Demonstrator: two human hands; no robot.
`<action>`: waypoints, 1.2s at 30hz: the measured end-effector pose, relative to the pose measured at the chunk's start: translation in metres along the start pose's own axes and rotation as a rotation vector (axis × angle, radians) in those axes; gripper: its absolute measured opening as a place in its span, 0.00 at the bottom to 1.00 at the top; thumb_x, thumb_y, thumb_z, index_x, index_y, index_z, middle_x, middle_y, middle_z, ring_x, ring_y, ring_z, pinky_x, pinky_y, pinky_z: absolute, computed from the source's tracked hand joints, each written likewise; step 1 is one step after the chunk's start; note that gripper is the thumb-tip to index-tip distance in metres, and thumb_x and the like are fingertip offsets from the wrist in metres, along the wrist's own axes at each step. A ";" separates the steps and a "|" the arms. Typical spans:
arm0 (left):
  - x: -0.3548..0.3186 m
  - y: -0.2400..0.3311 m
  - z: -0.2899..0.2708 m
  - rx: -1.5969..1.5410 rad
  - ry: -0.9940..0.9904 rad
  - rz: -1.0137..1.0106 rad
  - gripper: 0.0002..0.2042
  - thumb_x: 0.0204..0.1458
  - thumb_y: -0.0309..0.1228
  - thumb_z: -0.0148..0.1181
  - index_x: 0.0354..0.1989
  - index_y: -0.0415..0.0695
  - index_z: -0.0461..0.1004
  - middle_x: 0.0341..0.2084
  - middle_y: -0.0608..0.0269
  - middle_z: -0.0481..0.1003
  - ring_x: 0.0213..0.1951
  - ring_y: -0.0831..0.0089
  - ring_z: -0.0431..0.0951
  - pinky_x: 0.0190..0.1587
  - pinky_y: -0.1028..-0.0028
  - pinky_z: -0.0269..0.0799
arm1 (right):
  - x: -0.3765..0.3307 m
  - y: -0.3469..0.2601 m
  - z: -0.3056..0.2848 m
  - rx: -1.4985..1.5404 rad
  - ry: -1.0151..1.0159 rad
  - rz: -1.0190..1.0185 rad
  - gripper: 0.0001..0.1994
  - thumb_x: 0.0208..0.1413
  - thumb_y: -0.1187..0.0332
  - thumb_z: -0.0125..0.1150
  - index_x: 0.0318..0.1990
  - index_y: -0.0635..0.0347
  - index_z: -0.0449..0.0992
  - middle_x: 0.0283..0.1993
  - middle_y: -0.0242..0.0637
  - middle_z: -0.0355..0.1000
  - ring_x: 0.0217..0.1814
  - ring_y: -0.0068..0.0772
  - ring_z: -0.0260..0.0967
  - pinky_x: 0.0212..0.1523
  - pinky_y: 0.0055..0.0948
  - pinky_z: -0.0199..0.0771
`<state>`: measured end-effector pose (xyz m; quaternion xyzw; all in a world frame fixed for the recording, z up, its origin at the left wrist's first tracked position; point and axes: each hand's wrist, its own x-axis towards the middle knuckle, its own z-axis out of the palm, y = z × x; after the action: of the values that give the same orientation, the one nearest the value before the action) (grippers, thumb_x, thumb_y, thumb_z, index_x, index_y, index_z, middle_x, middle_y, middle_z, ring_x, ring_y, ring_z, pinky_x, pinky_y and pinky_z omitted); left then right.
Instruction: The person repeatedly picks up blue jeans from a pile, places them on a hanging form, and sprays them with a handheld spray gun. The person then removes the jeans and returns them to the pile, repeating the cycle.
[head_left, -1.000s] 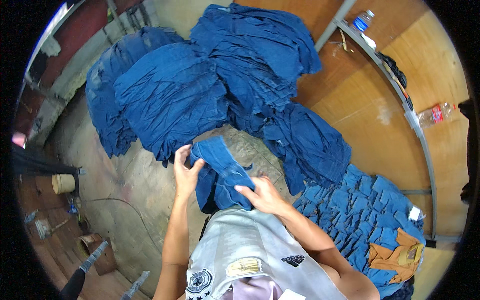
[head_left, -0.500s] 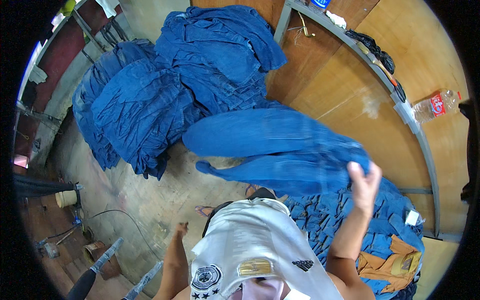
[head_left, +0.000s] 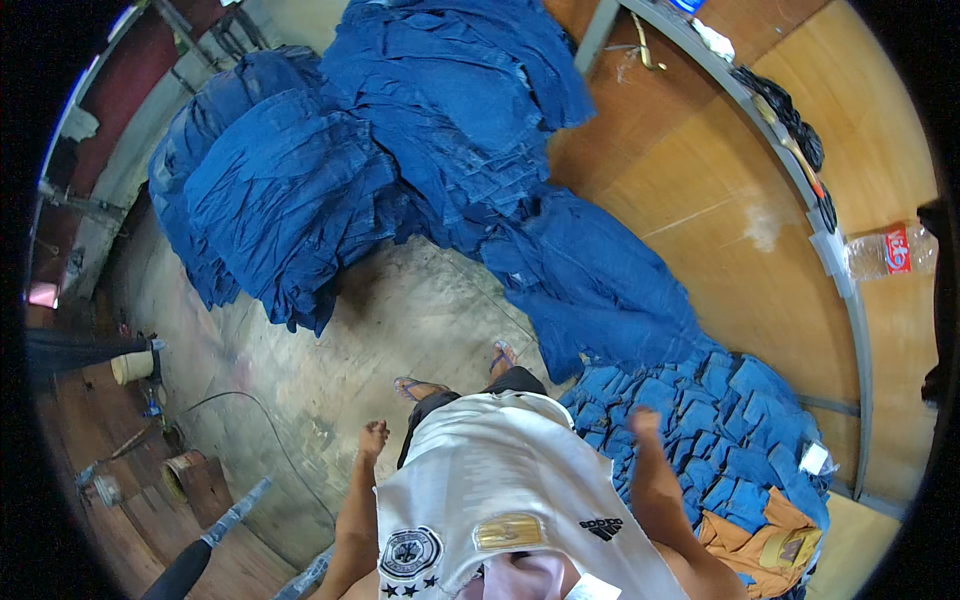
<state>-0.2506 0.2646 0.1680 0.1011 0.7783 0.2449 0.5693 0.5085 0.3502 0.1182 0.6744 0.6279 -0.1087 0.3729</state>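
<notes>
A person in a white jersey stands on a worn concrete floor (head_left: 420, 320), seen from above, with both hands empty and hanging at the sides. The left hand (head_left: 373, 438) is loosely curled into a fist beside the hip, gripping nothing; the right hand (head_left: 643, 422) is likewise loosely closed and holds nothing, hovering over the edge of a stack of small folded denim pieces (head_left: 730, 430) that lies at the person's right, spread like overlapping tiles. The two hands are well apart, one on either side of the body.

Just ahead of the sandalled feet (head_left: 455, 375), a long piece of blue denim (head_left: 600, 290) lies draped on the floor, running from the big heap down toward the small folded pieces and touching them at its lower end. Behind it rises a large pile of blue denim garments (head_left: 460, 110), and to the left a second, darker pile (head_left: 270, 200) slumps against the wall.

A wooden counter (head_left: 720, 200) curves along the right side, edged by a grey metal rail (head_left: 830, 260). A clear plastic bottle with a red label (head_left: 890, 252) lies on the wood beyond the rail. An orange-brown cloth (head_left: 765, 540) sits at the lower end of the folded pieces. At the left, a thin cable (head_left: 260, 420) trails across the floor near a small cream-coloured pot (head_left: 132, 367).
</notes>
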 end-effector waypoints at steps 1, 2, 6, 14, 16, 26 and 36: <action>0.000 0.009 -0.007 -0.050 0.033 -0.017 0.16 0.61 0.41 0.59 0.39 0.36 0.78 0.23 0.63 0.77 0.24 0.77 0.72 0.28 0.75 0.67 | -0.002 -0.054 0.021 0.104 0.008 -0.144 0.14 0.51 0.54 0.61 0.35 0.53 0.82 0.39 0.38 0.80 0.41 0.39 0.78 0.34 0.42 0.75; 0.000 0.017 -0.013 -0.064 0.050 0.048 0.16 0.61 0.41 0.58 0.39 0.36 0.78 0.24 0.62 0.77 0.24 0.77 0.72 0.28 0.75 0.67 | -0.009 -0.105 0.033 0.195 0.160 -0.346 0.17 0.52 0.51 0.60 0.37 0.54 0.82 0.36 0.39 0.79 0.41 0.39 0.78 0.33 0.43 0.76; -0.004 0.020 -0.042 -0.048 0.112 0.111 0.15 0.62 0.40 0.58 0.40 0.37 0.78 0.25 0.61 0.79 0.25 0.76 0.74 0.30 0.74 0.69 | -0.029 -0.228 -0.004 0.712 -0.140 -0.463 0.17 0.55 0.53 0.58 0.40 0.57 0.80 0.33 0.43 0.78 0.36 0.41 0.77 0.29 0.44 0.77; -0.005 -0.064 -0.115 -0.192 0.178 -0.069 0.14 0.61 0.38 0.59 0.39 0.35 0.78 0.24 0.58 0.79 0.23 0.74 0.75 0.26 0.73 0.70 | 0.033 -0.274 -0.218 1.486 -0.355 0.293 0.09 0.61 0.69 0.54 0.43 0.60 0.78 0.29 0.46 0.76 0.20 0.40 0.72 0.18 0.41 0.74; -0.009 -0.092 -0.133 -0.243 0.237 -0.173 0.14 0.61 0.38 0.59 0.39 0.36 0.78 0.23 0.58 0.79 0.21 0.74 0.74 0.24 0.73 0.68 | 0.044 -0.300 -0.265 1.338 -0.318 0.156 0.11 0.63 0.70 0.51 0.48 0.57 0.77 0.35 0.44 0.78 0.27 0.35 0.76 0.25 0.35 0.79; -0.036 -0.159 -0.166 -0.547 0.337 -0.488 0.15 0.60 0.35 0.58 0.44 0.34 0.72 0.25 0.51 0.80 0.21 0.69 0.76 0.21 0.70 0.69 | 0.107 -0.547 -0.494 0.965 -0.354 -0.516 0.06 0.59 0.70 0.56 0.37 0.58 0.79 0.27 0.36 0.76 0.24 0.29 0.74 0.23 0.32 0.74; -0.017 -0.016 -0.135 -0.672 0.397 -0.363 0.15 0.62 0.40 0.59 0.38 0.38 0.74 0.29 0.55 0.81 0.24 0.73 0.76 0.26 0.72 0.71 | 0.215 -0.741 -0.819 0.529 0.298 -0.669 0.29 0.55 0.64 0.63 0.65 0.57 0.66 0.58 0.58 0.72 0.63 0.58 0.68 0.63 0.46 0.69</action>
<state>-0.3698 0.2077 0.2057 -0.2777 0.7550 0.3951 0.4435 -0.4026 0.9889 0.2861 0.5147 0.8090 -0.2816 0.0376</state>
